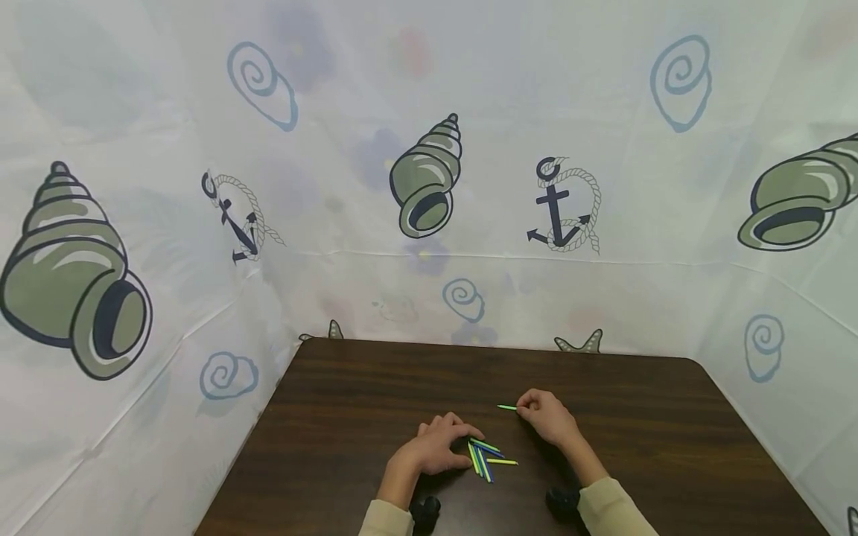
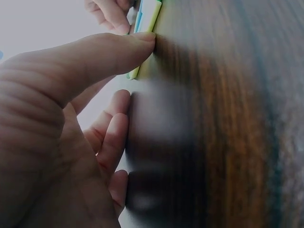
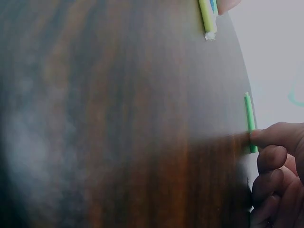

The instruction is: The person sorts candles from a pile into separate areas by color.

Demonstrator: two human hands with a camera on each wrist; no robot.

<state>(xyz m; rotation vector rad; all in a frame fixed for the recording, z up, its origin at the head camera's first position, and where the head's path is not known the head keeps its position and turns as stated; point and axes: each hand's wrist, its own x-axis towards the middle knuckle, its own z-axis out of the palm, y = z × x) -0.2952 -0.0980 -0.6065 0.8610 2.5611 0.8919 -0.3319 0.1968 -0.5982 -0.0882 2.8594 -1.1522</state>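
My right hand (image 1: 544, 417) pinches a slim green candle-like stick (image 1: 507, 407) by one end. It lies low at the tabletop, pointing left. A pale, wick-like tip shows on this green stick (image 3: 249, 114) in the right wrist view, with the thumb and a fingertip of the right hand (image 3: 280, 175) at its other end. Left of it, my left hand (image 1: 439, 445) rests beside a loose cluster of similar green, blue and yellow sticks (image 1: 482, 463). Its thumb and forefinger spread around the cluster's left side. The left thumb (image 2: 114, 52) appears to touch the sticks (image 2: 151, 16).
The dark wooden table (image 1: 375, 380) has rounded far corners. White cloth printed with shells and anchors (image 1: 429, 179) hangs behind it and at both sides. Black wrist devices (image 1: 561, 502) sit by the beige sleeves (image 1: 610, 506).
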